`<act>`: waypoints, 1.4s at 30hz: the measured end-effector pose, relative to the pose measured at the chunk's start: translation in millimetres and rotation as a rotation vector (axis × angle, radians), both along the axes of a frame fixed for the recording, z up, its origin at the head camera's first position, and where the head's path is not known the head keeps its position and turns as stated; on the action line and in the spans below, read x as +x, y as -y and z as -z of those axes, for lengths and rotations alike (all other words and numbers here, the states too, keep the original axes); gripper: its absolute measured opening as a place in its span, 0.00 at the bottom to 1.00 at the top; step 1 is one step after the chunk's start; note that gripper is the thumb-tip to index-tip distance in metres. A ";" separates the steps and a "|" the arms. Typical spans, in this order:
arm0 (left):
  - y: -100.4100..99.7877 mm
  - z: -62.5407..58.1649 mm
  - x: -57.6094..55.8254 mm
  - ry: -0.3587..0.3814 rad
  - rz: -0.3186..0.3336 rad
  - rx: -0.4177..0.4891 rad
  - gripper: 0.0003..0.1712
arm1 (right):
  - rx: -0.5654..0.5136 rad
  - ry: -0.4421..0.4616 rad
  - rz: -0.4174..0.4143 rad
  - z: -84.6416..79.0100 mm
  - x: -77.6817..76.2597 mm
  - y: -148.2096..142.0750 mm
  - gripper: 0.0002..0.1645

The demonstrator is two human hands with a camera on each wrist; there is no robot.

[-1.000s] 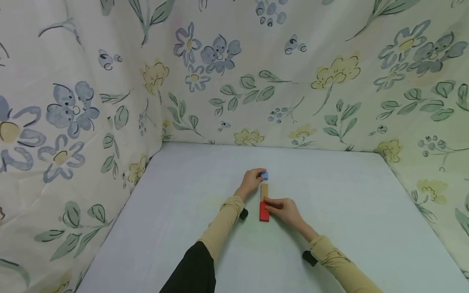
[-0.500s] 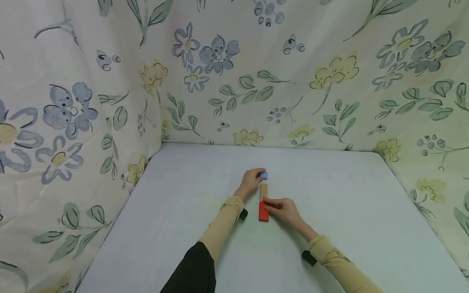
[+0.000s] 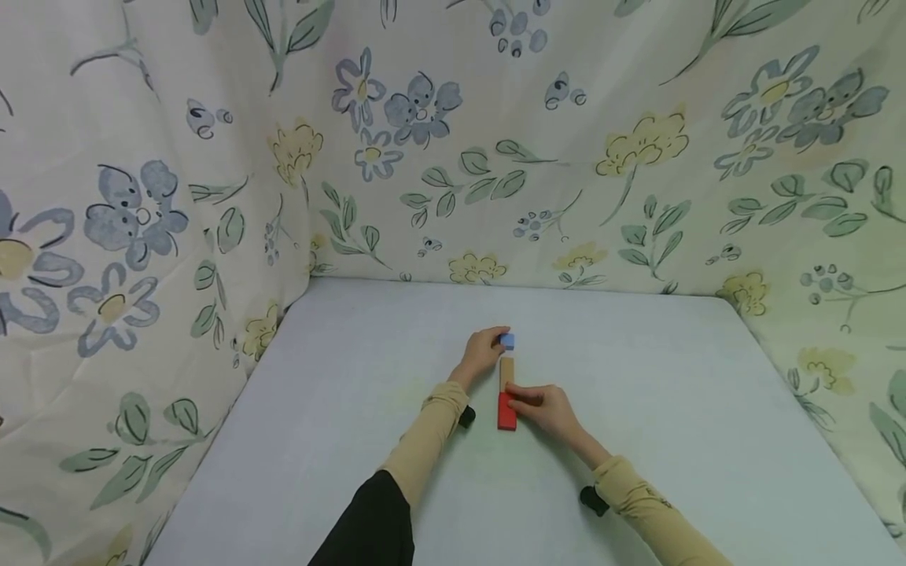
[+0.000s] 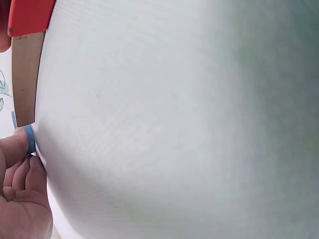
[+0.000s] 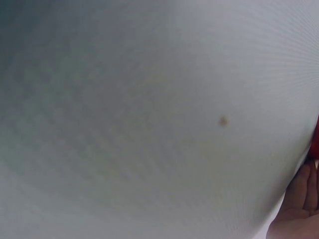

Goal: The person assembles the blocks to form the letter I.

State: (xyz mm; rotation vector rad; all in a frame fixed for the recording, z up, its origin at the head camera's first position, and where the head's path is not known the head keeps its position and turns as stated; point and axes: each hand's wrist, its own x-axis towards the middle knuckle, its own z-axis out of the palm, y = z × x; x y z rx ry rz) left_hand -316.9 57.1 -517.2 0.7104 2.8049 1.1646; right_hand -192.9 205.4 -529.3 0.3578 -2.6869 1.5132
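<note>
My left hand (image 3: pixel 483 350) pinches a small blue block (image 3: pixel 509 342) at the far end of a short row. Just nearer lies a plain wooden block (image 3: pixel 506 373), with a narrow gap between it and the blue one in the head view. A red block (image 3: pixel 506 418) meets the wooden block's near end. My right hand (image 3: pixel 550 409) holds the red block from the right, thumb and forefinger at its far end. In the left wrist view the blue block (image 4: pixel 31 139) is partly hidden by my thumb. Only a sliver of the red block (image 5: pixel 315 147) shows in the right wrist view.
The blocks lie on a white-covered table (image 3: pixel 354 377). A floral curtain (image 3: pixel 453 196) stands along the back and sides. Black wrist cameras sit under each forearm, one at the left cuff (image 3: pixel 466 417) and one at the right (image 3: pixel 593 501).
The hands and blocks keep their places relative to each other. The whole head view has shifted very slightly.
</note>
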 end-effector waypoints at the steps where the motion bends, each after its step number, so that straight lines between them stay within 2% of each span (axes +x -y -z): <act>1: 0.1 0.6 -0.1 0.001 -0.002 0.000 0.23 | 0.001 0.022 0.003 0.0 -0.3 0.0 0.20; 4: 0.4 2.2 -0.1 0.016 -0.006 0.008 0.24 | 0.017 0.066 0.017 1.4 -1.5 -0.4 0.20; 9: -0.1 3.4 -1.0 0.043 -0.007 0.027 0.25 | 0.010 0.074 0.031 2.7 -2.3 -1.4 0.21; 16: 0.6 5.9 -4.0 0.026 -0.004 0.032 0.25 | 0.011 0.067 0.018 0.2 -1.6 -1.2 0.21; 25: 1.2 7.0 -4.8 0.040 -0.005 0.046 0.25 | -0.011 0.139 0.036 -2.0 -2.7 -2.9 0.23; 35: -0.2 9.3 -5.9 0.030 -0.005 0.057 0.25 | -0.044 0.139 0.023 1.0 -3.4 -7.7 0.24; 42: 1.8 10.4 -5.4 0.054 0.006 0.069 0.25 | -0.079 0.131 0.035 3.3 -2.0 -7.6 0.23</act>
